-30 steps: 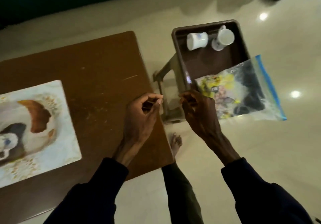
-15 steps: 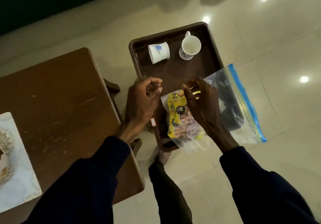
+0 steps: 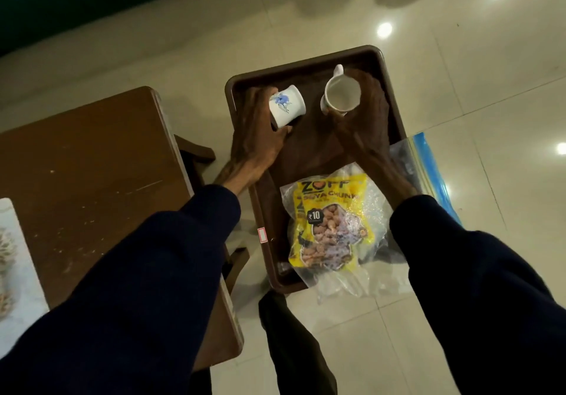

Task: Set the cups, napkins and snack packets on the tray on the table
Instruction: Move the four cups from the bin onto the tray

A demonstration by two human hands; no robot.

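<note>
A dark brown tray (image 3: 309,67) sits to the right of the wooden table (image 3: 92,162). At its far end my left hand (image 3: 260,137) grips a white cup with a blue flower (image 3: 288,105), which lies tipped on its side. My right hand (image 3: 367,113) wraps around an upright white cup (image 3: 341,93) with its handle pointing away. A yellow snack packet (image 3: 330,220) inside a clear zip bag (image 3: 428,168) with a blue seal lies on the tray's near end. No napkins show.
The tray rests on a low stool beside the table, over a glossy pale tiled floor (image 3: 490,73). A patterned placemat (image 3: 15,260) lies at the table's left edge. My leg (image 3: 291,333) stands below the tray.
Both hands let go of the zip bag, which now lies on the tray, and reached forward to grasp the two cups. The view shifted right, over the tray.
</note>
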